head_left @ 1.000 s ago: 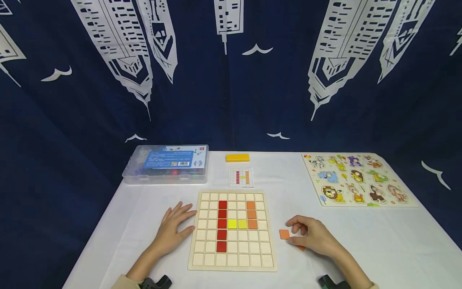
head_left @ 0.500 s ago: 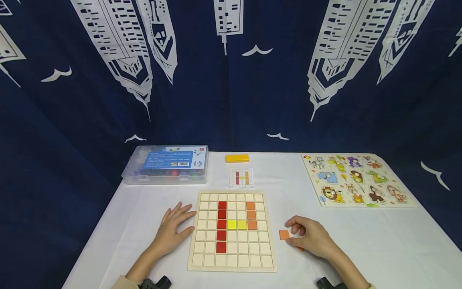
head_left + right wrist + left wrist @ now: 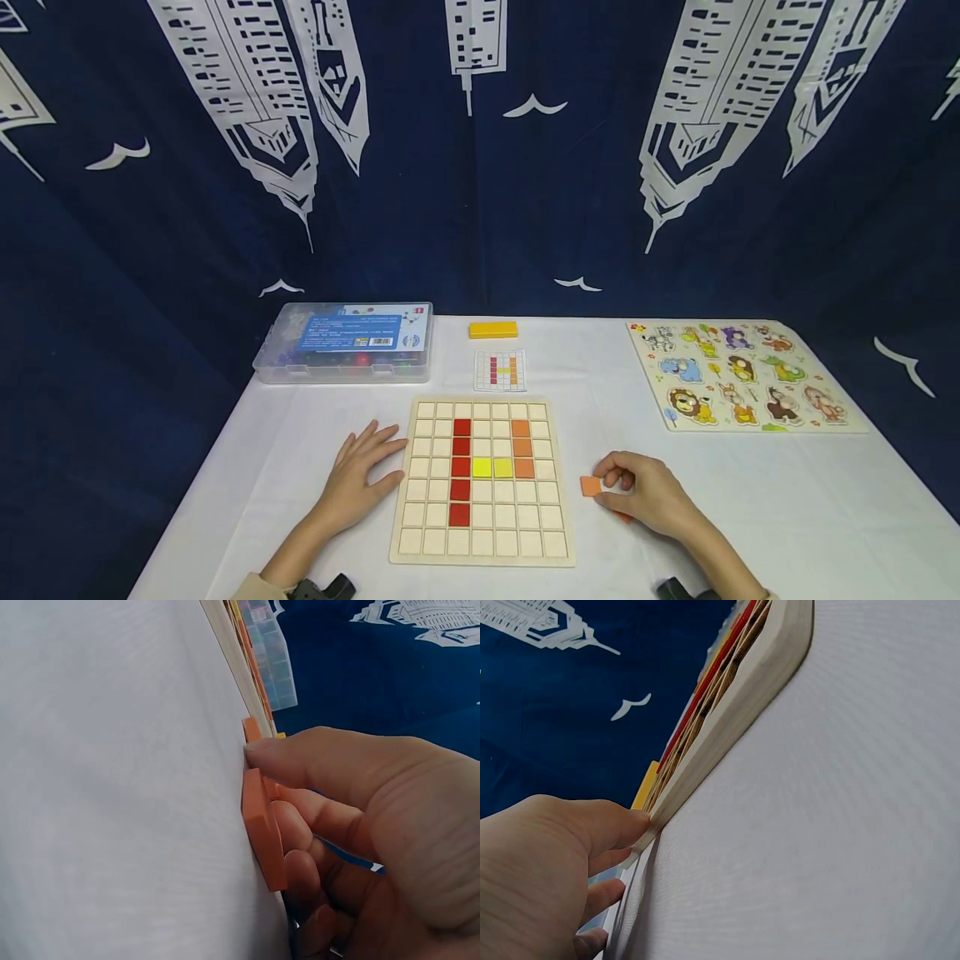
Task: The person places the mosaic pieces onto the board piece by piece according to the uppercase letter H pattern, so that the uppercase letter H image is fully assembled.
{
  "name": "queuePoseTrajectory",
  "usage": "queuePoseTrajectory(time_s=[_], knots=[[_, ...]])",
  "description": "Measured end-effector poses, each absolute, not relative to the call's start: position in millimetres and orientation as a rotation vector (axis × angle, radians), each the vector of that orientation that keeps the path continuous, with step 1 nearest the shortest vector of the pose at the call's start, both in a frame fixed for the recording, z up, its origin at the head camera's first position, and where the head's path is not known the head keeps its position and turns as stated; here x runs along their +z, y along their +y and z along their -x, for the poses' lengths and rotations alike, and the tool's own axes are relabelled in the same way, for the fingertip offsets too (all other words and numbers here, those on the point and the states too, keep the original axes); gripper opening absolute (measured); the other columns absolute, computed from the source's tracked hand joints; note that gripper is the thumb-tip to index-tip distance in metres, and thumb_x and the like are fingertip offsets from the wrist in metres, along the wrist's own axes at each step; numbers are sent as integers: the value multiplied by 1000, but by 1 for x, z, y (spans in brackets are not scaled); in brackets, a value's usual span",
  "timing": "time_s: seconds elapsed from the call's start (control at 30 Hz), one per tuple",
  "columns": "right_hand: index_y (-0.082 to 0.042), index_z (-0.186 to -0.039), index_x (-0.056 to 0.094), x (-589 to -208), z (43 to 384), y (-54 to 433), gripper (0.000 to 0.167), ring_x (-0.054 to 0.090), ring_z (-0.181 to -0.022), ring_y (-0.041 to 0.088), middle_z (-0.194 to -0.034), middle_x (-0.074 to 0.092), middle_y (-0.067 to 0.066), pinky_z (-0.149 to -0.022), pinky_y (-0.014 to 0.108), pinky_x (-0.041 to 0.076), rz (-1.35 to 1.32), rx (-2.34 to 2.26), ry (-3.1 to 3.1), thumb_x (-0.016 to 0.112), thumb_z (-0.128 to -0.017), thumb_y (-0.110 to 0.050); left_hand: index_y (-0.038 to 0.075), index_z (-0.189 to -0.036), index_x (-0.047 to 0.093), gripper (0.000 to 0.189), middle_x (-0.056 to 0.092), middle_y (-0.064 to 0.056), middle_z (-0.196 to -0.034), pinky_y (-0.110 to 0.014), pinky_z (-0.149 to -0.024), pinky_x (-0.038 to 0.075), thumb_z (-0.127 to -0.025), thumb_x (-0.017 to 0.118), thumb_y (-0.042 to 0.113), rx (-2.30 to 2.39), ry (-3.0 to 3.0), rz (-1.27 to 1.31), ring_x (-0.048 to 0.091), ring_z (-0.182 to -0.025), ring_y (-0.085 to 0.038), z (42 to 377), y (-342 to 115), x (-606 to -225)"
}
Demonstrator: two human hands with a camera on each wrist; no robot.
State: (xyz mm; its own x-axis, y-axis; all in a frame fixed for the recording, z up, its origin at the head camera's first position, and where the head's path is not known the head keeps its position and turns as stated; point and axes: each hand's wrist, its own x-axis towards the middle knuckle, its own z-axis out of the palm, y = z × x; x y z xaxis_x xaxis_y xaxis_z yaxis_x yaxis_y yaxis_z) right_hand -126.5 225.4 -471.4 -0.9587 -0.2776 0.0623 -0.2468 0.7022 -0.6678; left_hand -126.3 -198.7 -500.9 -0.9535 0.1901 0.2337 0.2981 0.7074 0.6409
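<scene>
A wooden grid board [image 3: 480,560] lies mid-table in the head view. Set in it are a column of red tiles [image 3: 461,467], two yellow tiles [image 3: 492,467] and a column of three orange tiles [image 3: 522,447]. My left hand [image 3: 361,475] rests by its left edge, fingers spread, thumb touching the rim [image 3: 697,761]. Right of the board, my right hand [image 3: 646,492] pinches a loose orange tile [image 3: 590,486] between thumb and forefinger. Another orange tile [image 3: 262,829] lies under that hand, mostly covered in the head view.
Behind the board lie a small pattern card [image 3: 500,371] and a yellow block [image 3: 492,330]. At the back left sits a clear plastic case [image 3: 345,343]. An animal puzzle board [image 3: 738,375] is at the back right. A dark blue curtain [image 3: 480,208] hangs behind.
The orange tile at my right fingertips now looks slightly tilted, where before it lay flat. My left hand and the board stay as they were.
</scene>
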Motion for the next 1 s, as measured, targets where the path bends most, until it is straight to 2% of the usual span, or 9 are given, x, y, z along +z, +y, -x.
queuePoseTrajectory(time_s=[0.23,0.5,1.0], knots=[[-12,-87,69,-466,129,224,22,49,-59,2,-70,61,-8,-53,18,44,257,-1127,2876,84,-71,-9,12,-125,66,44,53,-12,-144,-63,-118,8,-83,75,15,-1076,-2755,403,29,-145,-42,126,-199,-501],[-11,-86,68,-449,134,210,20,50,-60,6,-70,62,-6,-53,19,43,202,-1112,2891,82,-72,-7,12,-125,66,43,53,-12,-144,-63,-118,8,-82,75,14,-1072,-2750,400,30,-144,-42,126,-199,-501],[-10,-82,65,-450,133,145,23,46,-55,-1,-66,57,-11,-51,17,43,690,-1054,2756,84,-70,-7,10,-125,66,43,53,-13,-144,-63,-118,8,-83,74,15,-1073,-2752,404,30,-144,-42,126,-198,-499]])
